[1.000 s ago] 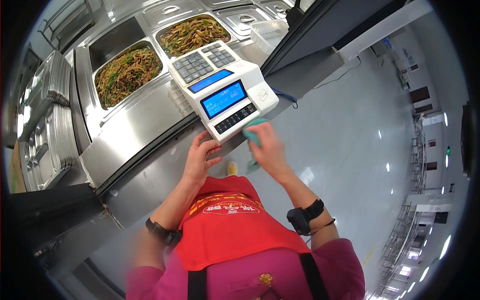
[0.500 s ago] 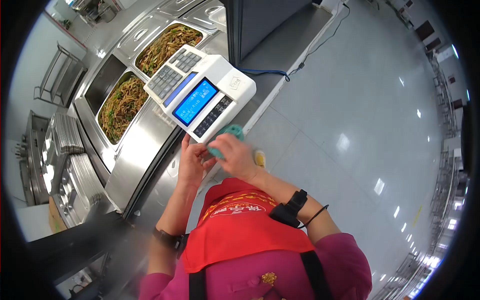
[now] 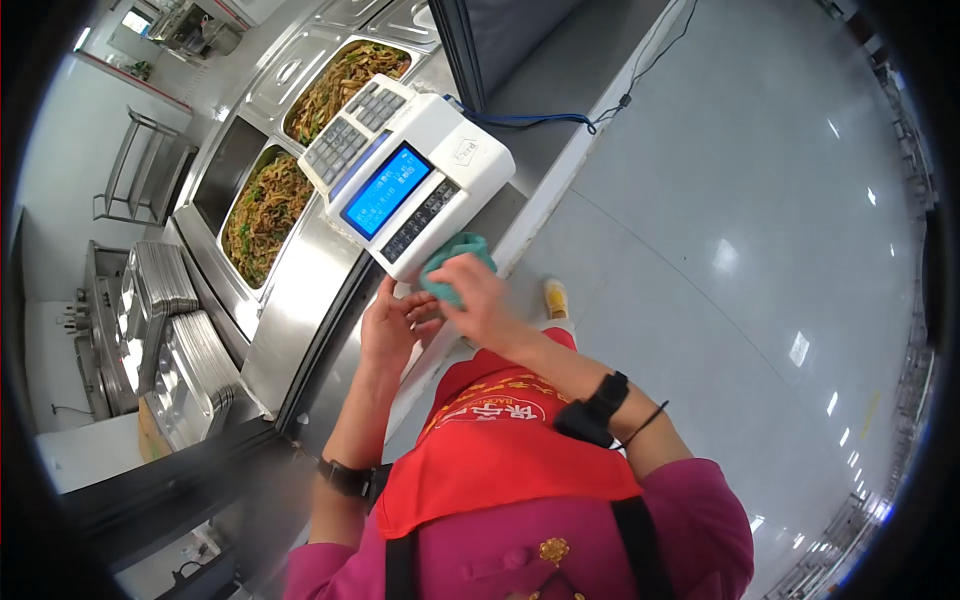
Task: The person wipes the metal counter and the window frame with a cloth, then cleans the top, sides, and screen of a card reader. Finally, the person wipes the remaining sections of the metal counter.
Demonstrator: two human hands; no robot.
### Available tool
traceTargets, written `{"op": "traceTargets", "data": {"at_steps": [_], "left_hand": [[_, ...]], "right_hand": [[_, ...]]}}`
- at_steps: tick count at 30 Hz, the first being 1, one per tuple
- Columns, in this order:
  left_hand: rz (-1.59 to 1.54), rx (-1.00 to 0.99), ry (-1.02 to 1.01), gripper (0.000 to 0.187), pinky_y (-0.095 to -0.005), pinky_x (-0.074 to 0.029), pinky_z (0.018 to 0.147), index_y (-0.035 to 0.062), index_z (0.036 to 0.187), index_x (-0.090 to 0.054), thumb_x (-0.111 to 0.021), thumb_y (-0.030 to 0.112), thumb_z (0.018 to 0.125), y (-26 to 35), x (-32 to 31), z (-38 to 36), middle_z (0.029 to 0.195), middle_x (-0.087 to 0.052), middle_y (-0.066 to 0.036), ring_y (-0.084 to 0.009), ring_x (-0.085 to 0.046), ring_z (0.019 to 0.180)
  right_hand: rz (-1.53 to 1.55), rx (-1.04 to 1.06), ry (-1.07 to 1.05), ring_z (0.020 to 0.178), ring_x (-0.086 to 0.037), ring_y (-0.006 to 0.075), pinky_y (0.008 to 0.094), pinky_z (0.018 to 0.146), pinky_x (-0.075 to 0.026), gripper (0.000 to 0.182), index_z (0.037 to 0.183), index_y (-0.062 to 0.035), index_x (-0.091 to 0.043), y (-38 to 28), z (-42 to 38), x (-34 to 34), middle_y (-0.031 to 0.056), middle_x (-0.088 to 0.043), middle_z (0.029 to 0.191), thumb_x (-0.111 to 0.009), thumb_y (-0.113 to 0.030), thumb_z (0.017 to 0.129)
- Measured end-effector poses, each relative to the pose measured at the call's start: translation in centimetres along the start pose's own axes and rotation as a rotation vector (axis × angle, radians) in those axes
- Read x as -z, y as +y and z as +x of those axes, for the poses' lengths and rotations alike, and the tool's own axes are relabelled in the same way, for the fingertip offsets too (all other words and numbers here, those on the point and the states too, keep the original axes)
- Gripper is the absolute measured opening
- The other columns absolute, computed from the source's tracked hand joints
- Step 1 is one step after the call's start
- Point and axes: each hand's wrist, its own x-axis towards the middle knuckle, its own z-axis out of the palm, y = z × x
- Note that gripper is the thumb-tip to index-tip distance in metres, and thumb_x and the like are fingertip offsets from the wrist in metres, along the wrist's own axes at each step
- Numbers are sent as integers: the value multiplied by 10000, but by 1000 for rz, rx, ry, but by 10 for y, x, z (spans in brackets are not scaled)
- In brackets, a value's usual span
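Note:
A white card terminal (image 3: 470, 160) with a lit blue screen and grey keys stands tilted in view on the steel counter. My right hand (image 3: 478, 305) is closed on a green cloth (image 3: 462, 262) beside the terminal's lower edge. Just to the left, my left hand (image 3: 392, 325) has its fingers apart and slightly curled, near the terminal's bottom corner. Nothing shows in it. The cloth partly hides behind my right fingers.
Two steel trays of cooked food, one nearer (image 3: 265, 215) and one farther (image 3: 345, 85), sit in the counter. Stacked metal trays (image 3: 200, 370) are at the left. A blue cable (image 3: 530, 120) runs behind the terminal. Grey floor (image 3: 680, 330) lies to the right.
The view has shifted a little, so the counter and food trays appear farther right. The green cloth shows more above my right hand, which remains closed on it.

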Motion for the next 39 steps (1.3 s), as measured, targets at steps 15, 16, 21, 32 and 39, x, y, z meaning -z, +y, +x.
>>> {"op": "traceTargets", "data": {"at_steps": [15,16,21,32,39], "left_hand": [[25,-147,152,414,-523,-506,905,-3,1160,-498,-506,277,855,30,-4,31,1112,-613,-130,-277,-606,1049],[22,-152,153,406,-524,-506,903,1,1155,-501,-507,275,855,29,-4,32,1112,-614,-126,-276,-606,1049],[-13,-151,141,381,-546,-501,894,23,1144,-506,-511,264,849,23,-12,27,1110,-618,-111,-270,-609,1032],[-34,-101,74,302,-502,-510,831,63,1034,-552,-498,297,851,21,-38,20,1065,-600,-106,-245,-591,956],[-32,-112,107,332,-473,-506,794,66,1063,-556,-510,318,851,15,-10,38,1053,-614,-111,-247,-605,962]], "right_hand": [[42,-315,367,814,-617,229,326,733,-487,196,1001,-23,-605,35,42,95,110,-633,922,-637,-21,808],[28,-326,349,811,-617,227,325,731,-487,196,1000,-22,-605,35,40,94,108,-633,916,-638,-22,807],[47,-278,360,832,-623,265,330,740,-490,206,1006,-26,-607,42,45,92,116,-628,944,-646,-37,804],[-81,-8,264,893,-602,323,392,793,-501,327,1039,-80,-599,13,53,32,112,-574,1007,-680,-49,724],[-129,153,-47,876,-611,251,361,733,-514,349,1022,-105,-588,4,-4,2,71,-555,952,-702,-78,694]]}}
